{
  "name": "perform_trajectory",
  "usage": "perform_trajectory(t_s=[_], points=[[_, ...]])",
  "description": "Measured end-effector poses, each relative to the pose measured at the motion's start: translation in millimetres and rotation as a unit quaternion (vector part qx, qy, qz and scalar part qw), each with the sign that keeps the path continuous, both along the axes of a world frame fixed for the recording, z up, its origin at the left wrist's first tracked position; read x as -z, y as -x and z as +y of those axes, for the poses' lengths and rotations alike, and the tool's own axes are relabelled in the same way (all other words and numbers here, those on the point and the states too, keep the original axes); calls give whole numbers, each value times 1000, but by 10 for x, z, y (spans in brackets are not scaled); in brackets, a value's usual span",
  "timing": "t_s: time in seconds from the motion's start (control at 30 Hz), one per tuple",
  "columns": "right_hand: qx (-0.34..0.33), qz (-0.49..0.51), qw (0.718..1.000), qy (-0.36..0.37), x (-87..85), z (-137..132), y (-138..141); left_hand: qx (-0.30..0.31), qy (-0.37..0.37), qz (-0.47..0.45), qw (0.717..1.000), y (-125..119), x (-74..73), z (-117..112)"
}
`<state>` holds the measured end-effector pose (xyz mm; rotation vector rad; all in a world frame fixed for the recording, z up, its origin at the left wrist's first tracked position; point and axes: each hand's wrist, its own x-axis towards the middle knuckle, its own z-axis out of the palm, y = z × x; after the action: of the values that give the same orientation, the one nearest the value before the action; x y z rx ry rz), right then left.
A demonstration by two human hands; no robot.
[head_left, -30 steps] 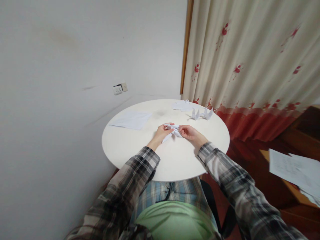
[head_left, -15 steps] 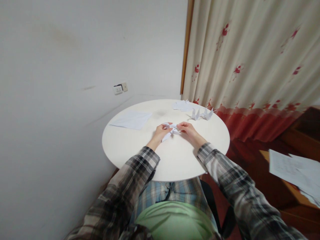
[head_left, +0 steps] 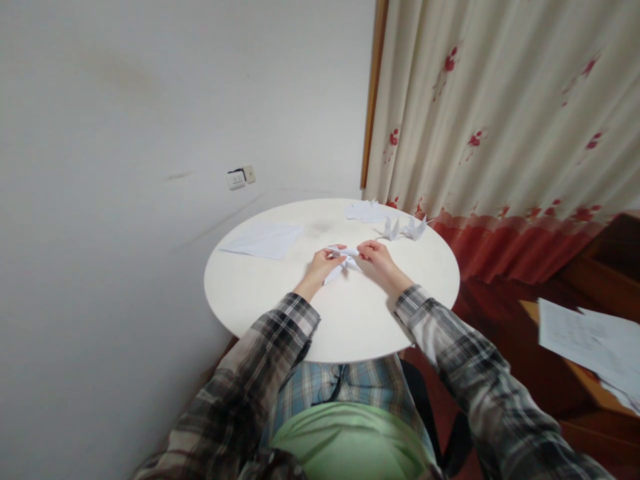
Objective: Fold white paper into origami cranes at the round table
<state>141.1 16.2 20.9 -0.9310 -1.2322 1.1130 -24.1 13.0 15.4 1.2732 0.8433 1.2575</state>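
Note:
Between my hands, over the middle of the round white table [head_left: 280,293], is a piece of folded white paper [head_left: 349,263] with several pointed flaps. My left hand [head_left: 323,265] grips its left side, thumb on top and fingers behind. With thumb and fingertips together, my right hand [head_left: 376,255] pinches the upper right flap. One flap points down toward me beside the left thumb. The finer folds are too small to make out. Two folded paper cranes [head_left: 391,229] [head_left: 415,229] stand on the table beyond my right hand.
White paper sheets [head_left: 263,240] lie at the table's left, and smaller papers [head_left: 365,211] at the far edge. A wall with a socket [head_left: 235,179] borders the left; a curtain [head_left: 480,133] hangs behind right. Printed sheets [head_left: 590,343] rest on wooden furniture at right.
My right hand has moved slightly up and right, drawing the upper right flap outward so it looks longer and straighter. My left hand stays in place on the paper.

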Motion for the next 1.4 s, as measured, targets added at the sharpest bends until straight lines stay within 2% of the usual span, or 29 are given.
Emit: perform_trajectory(t_s=[0.13,0.27,0.4,0.47,0.57,0.73,0.9,1.07,1.3,1.4], points=[[-26,53,997,44,38,24,-11,0,-10,-4,1000,-3,-1,-14],[-27,76,996,46,36,16,-9,-20,-27,-8,999,-7,22,12],[-14,74,996,43,35,10,-5,-108,-31,-23,993,31,19,56],[-34,68,996,50,37,-6,7,-146,-23,-40,988,60,13,80],[-124,64,987,85,22,-73,42,-163,-5,-77,984,87,14,116],[-330,27,935,125,-64,-248,84,-149,19,-113,982,79,24,135],[-425,8,896,126,-112,-339,114,-135,20,-120,983,57,10,90],[-423,1,899,112,-72,-313,133,-150,22,-150,977,49,19,102],[-320,21,943,88,-11,-215,133,-182,27,-178,967,63,41,159],[-320,32,942,93,-27,-230,133,-185,32,-176,966,69,33,145]])
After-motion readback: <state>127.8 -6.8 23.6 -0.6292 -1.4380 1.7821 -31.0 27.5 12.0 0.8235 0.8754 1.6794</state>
